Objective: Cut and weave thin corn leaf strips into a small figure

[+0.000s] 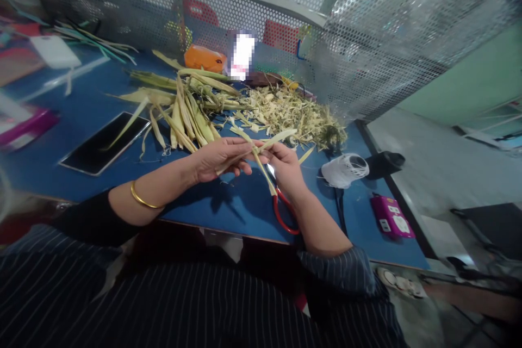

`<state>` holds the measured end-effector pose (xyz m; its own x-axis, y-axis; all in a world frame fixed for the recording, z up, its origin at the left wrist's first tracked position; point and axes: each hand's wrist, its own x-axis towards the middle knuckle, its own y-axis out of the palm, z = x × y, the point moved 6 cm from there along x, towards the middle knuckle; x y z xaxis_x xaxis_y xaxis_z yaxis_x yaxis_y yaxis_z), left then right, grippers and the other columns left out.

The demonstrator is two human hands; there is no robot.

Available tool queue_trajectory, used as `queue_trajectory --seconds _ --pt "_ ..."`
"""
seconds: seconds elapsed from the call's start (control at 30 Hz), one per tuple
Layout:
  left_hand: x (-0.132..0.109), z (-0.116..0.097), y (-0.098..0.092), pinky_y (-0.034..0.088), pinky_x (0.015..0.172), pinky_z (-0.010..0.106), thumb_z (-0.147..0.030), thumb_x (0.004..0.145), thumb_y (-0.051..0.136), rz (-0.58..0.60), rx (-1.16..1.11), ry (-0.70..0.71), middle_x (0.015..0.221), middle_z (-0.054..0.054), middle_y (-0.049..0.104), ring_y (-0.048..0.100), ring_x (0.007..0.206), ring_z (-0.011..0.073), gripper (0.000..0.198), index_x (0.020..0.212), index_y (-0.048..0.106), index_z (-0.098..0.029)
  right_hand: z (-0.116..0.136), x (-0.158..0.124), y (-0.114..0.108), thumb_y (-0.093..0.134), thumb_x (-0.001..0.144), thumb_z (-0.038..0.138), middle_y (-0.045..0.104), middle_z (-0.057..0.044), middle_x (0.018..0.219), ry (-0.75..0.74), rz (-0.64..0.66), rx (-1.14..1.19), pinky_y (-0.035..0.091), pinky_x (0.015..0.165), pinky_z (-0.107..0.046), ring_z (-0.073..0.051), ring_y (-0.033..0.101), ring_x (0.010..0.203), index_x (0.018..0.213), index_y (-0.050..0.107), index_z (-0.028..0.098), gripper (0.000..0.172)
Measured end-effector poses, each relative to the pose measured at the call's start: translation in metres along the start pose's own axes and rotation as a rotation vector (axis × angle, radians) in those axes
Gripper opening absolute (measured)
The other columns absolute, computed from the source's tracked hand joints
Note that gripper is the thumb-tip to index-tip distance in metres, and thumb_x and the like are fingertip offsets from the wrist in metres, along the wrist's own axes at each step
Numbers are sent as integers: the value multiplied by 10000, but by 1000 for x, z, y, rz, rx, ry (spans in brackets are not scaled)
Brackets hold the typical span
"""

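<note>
Between my two hands, above the front of the blue table, are several pale corn husk strips (pixel 261 162) that cross one another. My left hand (pixel 222 159) pinches the strips where they cross, its fingers pointing right. Close against it, my right hand (pixel 285 166) has thumb and fingers closed on the same strips. One strip hangs down toward red-handled scissors (pixel 281 220), which lie on the table partly hidden under my right hand and wrist. Behind my hands lies a bunch of long corn husks (pixel 191 114), beside a heap of shredded husk pieces (pixel 293 111).
A dark phone (pixel 106 141) lies at left on the blue table (pixel 240 212). White thread (pixel 345 170) and black thread (pixel 385 164) spools sit at right, near a purple packet (pixel 392 216). An orange packet (pixel 204 58) stands before the perforated metal partition (pixel 253 5).
</note>
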<state>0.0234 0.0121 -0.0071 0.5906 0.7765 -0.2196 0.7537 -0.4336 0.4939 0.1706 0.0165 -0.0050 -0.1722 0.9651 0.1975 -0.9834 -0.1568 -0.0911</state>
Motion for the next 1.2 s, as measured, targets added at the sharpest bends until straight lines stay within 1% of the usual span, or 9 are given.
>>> queue_trajectory --seconds 0.27,0.43,0.5,0.6,0.67,0.8,0.93,1.03,1.2 --pt "4 12 -3 350 399 156 -280 761 740 -111 153 70 810 84 741 506 443 43 200 907 748 -145 -2 4 1 666 783 368 668 -8 751 -72 -29 -251 455 748 -309 -165 590 738 725 695 204 176" --pt "5 5 -9 388 427 162 -378 803 705 -224 107 117 958 112 744 595 515 69 302 1003 729 -153 11 0 -6 577 857 336 689 -43 983 -203 -162 -429 429 910 -331 -195 606 967 905 696 218 175" --pt "5 1 -12 404 436 176 -420 831 664 -247 84 145 978 119 740 626 547 92 342 1042 716 -156 16 -3 -8 527 897 394 682 -39 899 -185 -189 -457 438 853 -312 -182 603 885 844 685 207 251" --pt "4 -4 -16 382 433 177 -389 793 708 -284 123 191 962 111 734 620 558 89 327 1003 719 -139 12 -6 2 481 910 491 597 -1 657 -68 -47 -459 416 667 -273 -141 528 651 706 648 191 399" --pt "4 -4 -18 368 438 178 -355 747 756 -298 175 220 922 93 732 598 548 76 315 973 727 -137 9 -8 13 492 899 505 550 14 607 -59 86 -478 389 626 -266 -127 482 602 673 622 191 408" --pt "6 1 -21 341 435 189 -322 701 786 -358 204 245 788 56 716 536 500 57 261 883 736 -142 14 -11 27 432 942 401 543 3 635 -236 218 -622 387 724 -292 -138 502 656 630 537 209 380" --pt "6 2 -21 333 430 186 -294 697 781 -403 194 241 789 59 716 504 485 47 233 862 732 -136 20 -14 34 400 956 323 509 -1 627 -362 309 -741 379 771 -307 -149 513 689 623 471 217 356" --pt "5 -3 -18 351 441 182 -365 721 765 -380 262 241 830 81 724 543 522 62 284 883 740 -133 23 -16 29 392 967 321 514 -2 636 -368 243 -813 365 736 -308 -143 503 665 638 474 212 356" --pt "0 -9 -8 376 451 198 -378 781 693 -256 532 256 771 85 726 590 511 96 251 808 748 -135 40 -18 6 545 907 398 568 -21 741 -417 -120 -825 372 765 -334 -163 514 732 749 574 212 246"
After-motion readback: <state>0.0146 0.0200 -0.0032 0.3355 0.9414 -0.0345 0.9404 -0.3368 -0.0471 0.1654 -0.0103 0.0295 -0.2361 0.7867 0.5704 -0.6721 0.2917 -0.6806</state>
